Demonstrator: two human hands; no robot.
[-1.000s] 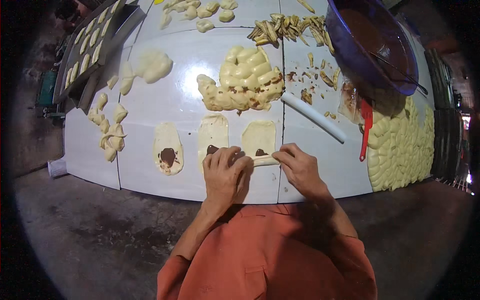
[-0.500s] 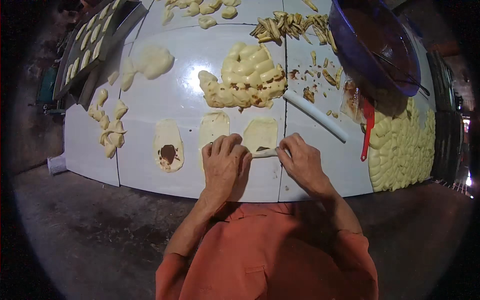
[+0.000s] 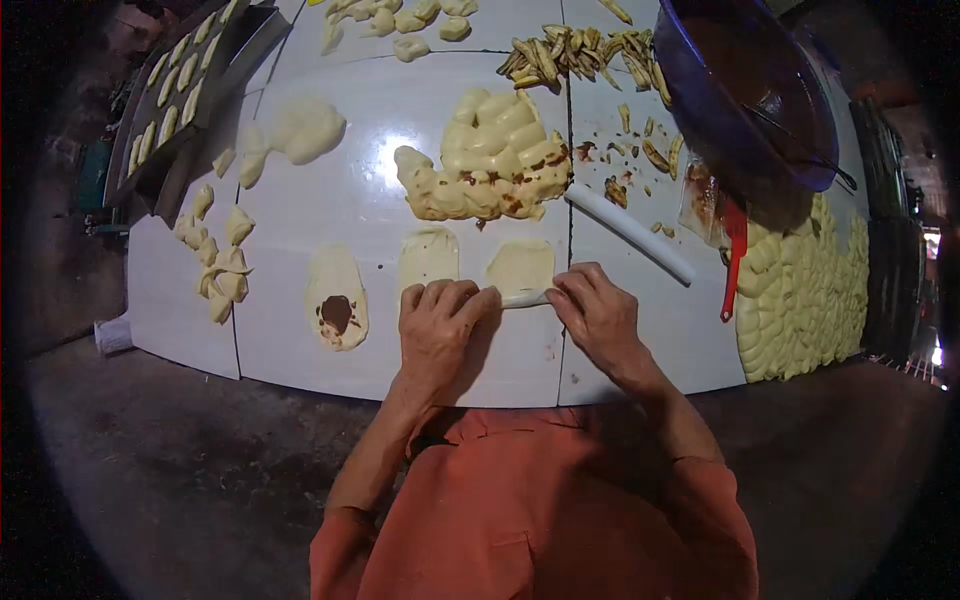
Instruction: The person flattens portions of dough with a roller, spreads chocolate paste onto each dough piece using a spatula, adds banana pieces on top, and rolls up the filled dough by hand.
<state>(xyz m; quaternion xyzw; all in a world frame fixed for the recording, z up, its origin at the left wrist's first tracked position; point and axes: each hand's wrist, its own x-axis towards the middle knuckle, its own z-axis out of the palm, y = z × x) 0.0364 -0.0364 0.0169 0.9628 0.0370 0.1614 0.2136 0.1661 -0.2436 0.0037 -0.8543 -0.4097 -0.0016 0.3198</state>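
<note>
Pale dough everywhere on my feed, white tiled table. L hand and R hand both down on the near edge, palms down, fingers curled over a dough roll. Roll lies crosswise between the hands, only its mid bit shows, ends hidden under the fingers. Grip: both hands closed loosely on the roll, pressing it to the table, not lifting it.

Just past the roll, 2 flat dough sheets: one above L hand, one touching or nearly touching the roll, can't tell which. Third sheet to the left w/ a dark brown blob of filling on it, well apart from the hands.

Further back: big dough pile mid-table w/ brown smears. White rod lies diagonal, near R hand, not touching it. Red spatula right of the rod, under the rim of a purple bowl w/ brown stuff inside. Rows of dough pieces on the far right. Small lumps at left edge, tray w/ shaped pieces top left. Banana strips at the back.

Orange shirt at bottom of frame.
</note>
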